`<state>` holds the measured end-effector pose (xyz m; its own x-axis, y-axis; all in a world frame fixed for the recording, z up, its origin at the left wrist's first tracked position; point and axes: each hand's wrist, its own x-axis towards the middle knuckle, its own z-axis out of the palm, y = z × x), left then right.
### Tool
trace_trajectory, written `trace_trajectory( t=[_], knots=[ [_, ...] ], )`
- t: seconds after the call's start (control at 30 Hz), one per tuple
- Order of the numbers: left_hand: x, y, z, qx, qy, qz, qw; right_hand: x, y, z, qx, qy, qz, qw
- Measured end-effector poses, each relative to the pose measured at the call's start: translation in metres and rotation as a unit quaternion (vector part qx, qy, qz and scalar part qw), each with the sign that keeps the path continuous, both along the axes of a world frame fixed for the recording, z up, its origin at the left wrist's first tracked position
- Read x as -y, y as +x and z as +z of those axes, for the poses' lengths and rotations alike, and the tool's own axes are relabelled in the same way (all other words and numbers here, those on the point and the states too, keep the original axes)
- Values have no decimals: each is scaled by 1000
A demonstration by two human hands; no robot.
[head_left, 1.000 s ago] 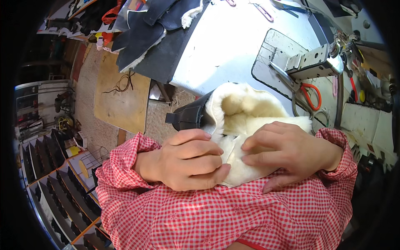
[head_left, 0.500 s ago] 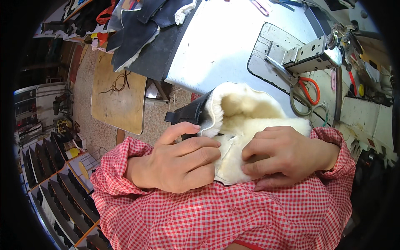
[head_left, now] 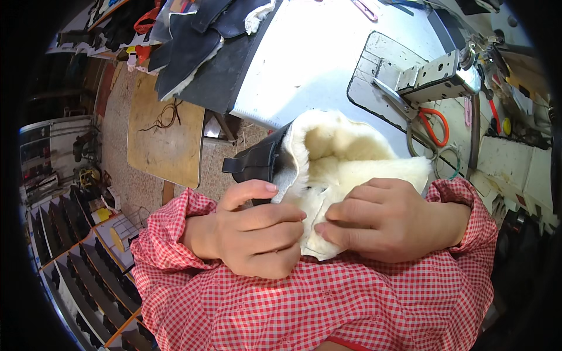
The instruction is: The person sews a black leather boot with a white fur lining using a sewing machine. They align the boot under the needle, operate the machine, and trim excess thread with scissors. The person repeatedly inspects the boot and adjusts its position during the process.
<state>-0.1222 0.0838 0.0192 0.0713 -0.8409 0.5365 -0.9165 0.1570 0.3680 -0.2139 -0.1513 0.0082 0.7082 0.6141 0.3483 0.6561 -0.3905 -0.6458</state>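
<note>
A black leather boot upper [head_left: 261,155] with thick cream fleece lining [head_left: 345,167] lies in front of my chest, its lined opening facing up. My left hand [head_left: 252,231] is closed on the edge at its left side, with the index finger bent over the leather and the fingertips partly hidden. On the fleece, my right hand [head_left: 380,219] is curled, thumb and fingers pinching at the lining beside a slit-like seam [head_left: 316,213]. A pull tab [head_left: 231,165] sticks out at the leather's left end.
Beyond stands a white worktable [head_left: 293,58] with a sewing machine arm [head_left: 433,76] and scissors with orange handles [head_left: 434,126]. Black leather pieces [head_left: 193,52] pile at its far left. A wooden board [head_left: 164,128] and a shelf rack [head_left: 88,281] are at the left.
My right hand has moved left along the fleece, nearer my left hand. The boot upper has shifted slightly left and away from me; my left hand has moved a little lower.
</note>
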Motion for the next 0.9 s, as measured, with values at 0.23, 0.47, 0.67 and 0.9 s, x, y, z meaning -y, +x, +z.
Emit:
trace_trajectory(
  t=[0.23, 0.47, 0.67, 0.9],
  knots=[
    [1, 0, 8, 71, 70, 54, 994, -1, -2, -1, 17, 21, 26, 999],
    [7, 1, 18, 25, 161, 65, 984, 2, 2, -3, 2, 53, 28, 998],
    [9, 6, 11, -12, 110, 8, 994, 5, 7, -4, -30, 73, 28, 996],
    [11, 6, 3, 78, 15, 26, 996, -6, 10, 1, -23, -10, -93, 995]
  ],
)
